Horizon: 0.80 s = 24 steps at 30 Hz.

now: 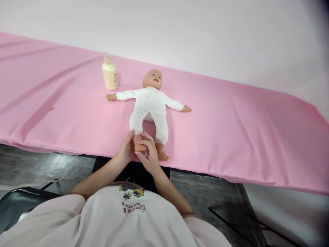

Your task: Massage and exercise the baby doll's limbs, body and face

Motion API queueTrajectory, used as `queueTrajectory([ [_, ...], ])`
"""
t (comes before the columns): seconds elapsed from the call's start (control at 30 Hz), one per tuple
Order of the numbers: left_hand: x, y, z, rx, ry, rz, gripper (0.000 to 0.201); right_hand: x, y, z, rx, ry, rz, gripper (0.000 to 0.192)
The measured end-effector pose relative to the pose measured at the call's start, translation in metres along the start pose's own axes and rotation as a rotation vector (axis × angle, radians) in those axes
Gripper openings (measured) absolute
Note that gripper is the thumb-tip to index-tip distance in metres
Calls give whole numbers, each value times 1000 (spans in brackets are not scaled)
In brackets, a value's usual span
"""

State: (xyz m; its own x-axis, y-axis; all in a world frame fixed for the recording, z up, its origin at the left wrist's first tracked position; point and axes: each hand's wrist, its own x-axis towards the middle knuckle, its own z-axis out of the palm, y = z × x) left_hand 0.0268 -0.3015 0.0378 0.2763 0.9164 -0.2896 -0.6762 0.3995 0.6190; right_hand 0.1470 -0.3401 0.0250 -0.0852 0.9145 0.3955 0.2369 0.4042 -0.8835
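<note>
Both hands, left hand (126, 150) and right hand (148, 153), fingers clamped on doll's foot (139, 145) at bench (231, 137) edge, six o'clock; best kept gentle, leg supported.

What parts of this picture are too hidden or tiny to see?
- Doll's foot, head view: mostly covered by the left hand and right hand.
- Writing on the lotion bottle: too small to read.
- Black chair: cut off by the left edge.
</note>
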Motion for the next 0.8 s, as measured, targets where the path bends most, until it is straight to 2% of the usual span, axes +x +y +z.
queueTrajectory([
  [0.07, 3, 3, 6, -93, -91, -235, 45, -3, 1, 1, -39, 24, 1, 28],
  [0.17, 5, 1, 9, -177, -160, -368, 55, -5, 1, 1, -79, 69, 9, 29],
  [0.33, 6, -7, 6, -193, -129, -383, 57, -7, 1, 0, -44, 46, -19, 32],
  [0.47, 6, -7, 6, -212, -31, -322, 47, -28, 8, -2, 6, 187, -47, 45],
  [0.5, 6, -6, 7, -223, -4, -290, 45, -35, 9, -2, 9, 166, -60, 52],
  [0.53, 5, -5, 8, -232, 20, -262, 42, -43, 10, -3, 32, 56, -75, 57],
  [0.6, 4, -4, 9, -241, 45, -238, 41, -54, 11, 0, 141, -283, -109, 58],
  [0.63, 4, -3, 10, -237, 44, -239, 41, -59, 13, 4, 180, -479, -75, 54],
  [0.73, 3, -2, 11, -219, 3, -235, 39, -70, 25, 26, 199, -976, 189, 36],
  [0.77, 3, -2, 11, -215, -15, -234, 38, -74, 33, 36, 136, -1089, 298, 31],
  [0.8, 3, -1, 11, -213, -31, -234, 37, -80, 41, 46, 21, -1121, 386, 26],
])
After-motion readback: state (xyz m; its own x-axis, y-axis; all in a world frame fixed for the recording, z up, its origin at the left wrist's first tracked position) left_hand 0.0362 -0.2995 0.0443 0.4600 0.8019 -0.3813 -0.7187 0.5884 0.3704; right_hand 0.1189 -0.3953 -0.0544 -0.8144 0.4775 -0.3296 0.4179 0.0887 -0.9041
